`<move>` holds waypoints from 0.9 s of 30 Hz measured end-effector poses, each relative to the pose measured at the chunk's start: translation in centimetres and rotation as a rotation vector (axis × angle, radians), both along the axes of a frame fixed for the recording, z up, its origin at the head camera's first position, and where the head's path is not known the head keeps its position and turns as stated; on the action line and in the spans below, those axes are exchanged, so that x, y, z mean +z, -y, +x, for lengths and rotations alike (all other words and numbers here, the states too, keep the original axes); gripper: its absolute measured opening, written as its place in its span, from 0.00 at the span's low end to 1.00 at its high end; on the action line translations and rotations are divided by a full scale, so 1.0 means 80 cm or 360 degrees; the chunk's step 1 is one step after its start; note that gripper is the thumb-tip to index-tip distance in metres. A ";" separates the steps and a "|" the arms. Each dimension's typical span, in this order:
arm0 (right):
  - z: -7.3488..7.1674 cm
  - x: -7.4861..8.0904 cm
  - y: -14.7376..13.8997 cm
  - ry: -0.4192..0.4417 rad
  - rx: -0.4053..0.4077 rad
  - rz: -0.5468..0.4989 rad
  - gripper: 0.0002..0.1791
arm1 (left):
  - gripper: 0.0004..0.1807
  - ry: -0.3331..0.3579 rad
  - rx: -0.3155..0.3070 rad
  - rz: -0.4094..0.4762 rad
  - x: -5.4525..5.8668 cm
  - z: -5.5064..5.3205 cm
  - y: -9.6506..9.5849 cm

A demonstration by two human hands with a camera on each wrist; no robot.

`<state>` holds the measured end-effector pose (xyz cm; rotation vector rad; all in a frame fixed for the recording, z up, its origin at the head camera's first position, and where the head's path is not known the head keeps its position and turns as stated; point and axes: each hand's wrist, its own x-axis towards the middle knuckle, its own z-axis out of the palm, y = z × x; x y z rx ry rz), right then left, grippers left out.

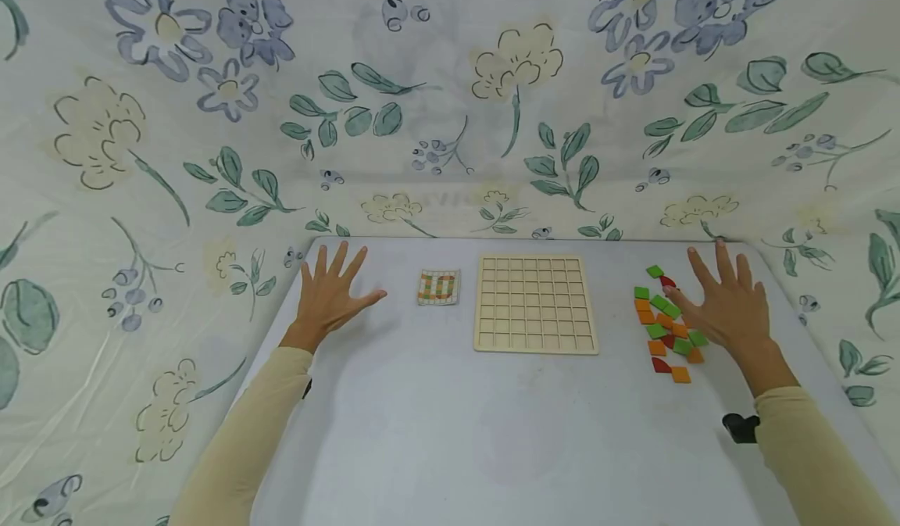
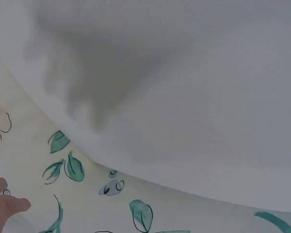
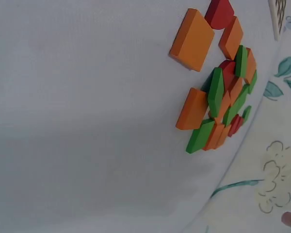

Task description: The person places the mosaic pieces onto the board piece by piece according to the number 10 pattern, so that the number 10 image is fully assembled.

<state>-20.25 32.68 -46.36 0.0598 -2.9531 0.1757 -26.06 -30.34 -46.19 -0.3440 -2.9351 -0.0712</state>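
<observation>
My left hand (image 1: 328,295) is spread wide above the table's far left corner, holding nothing; in the left wrist view only two fingertips (image 2: 9,201) show at the lower left. To its right lies a small pattern card (image 1: 439,287) with green and orange squares on a grid. In the middle is a wooden grid board (image 1: 536,304) with bare square cells. Over the right side my right hand (image 1: 734,307) also has its fingers spread, its thumb overlapping a loose group of green, orange and red tiles (image 1: 664,319). Those tiles (image 3: 216,97) are flat squares, with some rounded red pieces.
The white table (image 1: 520,432) carries all of this. Behind and around it hangs a flower-printed cloth (image 1: 450,104). Both forearms wear light sleeves (image 1: 260,424), and a dark strap piece (image 1: 741,428) shows at the right wrist.
</observation>
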 end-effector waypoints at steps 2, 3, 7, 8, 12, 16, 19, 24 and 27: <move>-0.001 0.001 0.003 -0.0011 0.0003 -0.0061 0.45 | 0.49 -0.0008 -0.0005 0.0074 -0.001 0.000 -0.005; -0.003 0.001 0.005 -0.0020 0.0012 -0.0110 0.42 | 0.45 -0.0002 -0.0001 0.0134 0.000 0.000 -0.009; -0.008 0.000 0.024 0.0002 0.0052 -0.0394 0.30 | 0.24 0.0068 0.0015 0.0421 0.005 0.003 -0.047; -0.010 -0.002 0.029 0.0020 0.0062 -0.0456 0.28 | 0.20 0.0108 0.0020 0.0481 0.005 0.004 -0.060; -0.017 -0.016 0.044 0.0106 0.0071 -0.0648 0.24 | 0.13 0.0269 -0.0037 0.0664 0.000 0.009 -0.116; -0.025 -0.035 0.053 0.0162 0.0062 -0.0766 0.22 | 0.12 0.0423 -0.0099 0.0736 -0.012 0.019 -0.166; -0.027 -0.046 0.059 0.0189 0.0026 -0.0768 0.22 | 0.12 0.0530 -0.0123 0.0746 -0.025 0.026 -0.192; -0.026 -0.055 0.068 0.0231 -0.0081 -0.0673 0.23 | 0.15 0.0638 -0.0147 0.0810 -0.048 0.037 -0.212; -0.027 -0.058 0.073 0.0218 -0.0106 -0.0659 0.22 | 0.16 0.0629 -0.0147 0.0857 -0.057 0.040 -0.215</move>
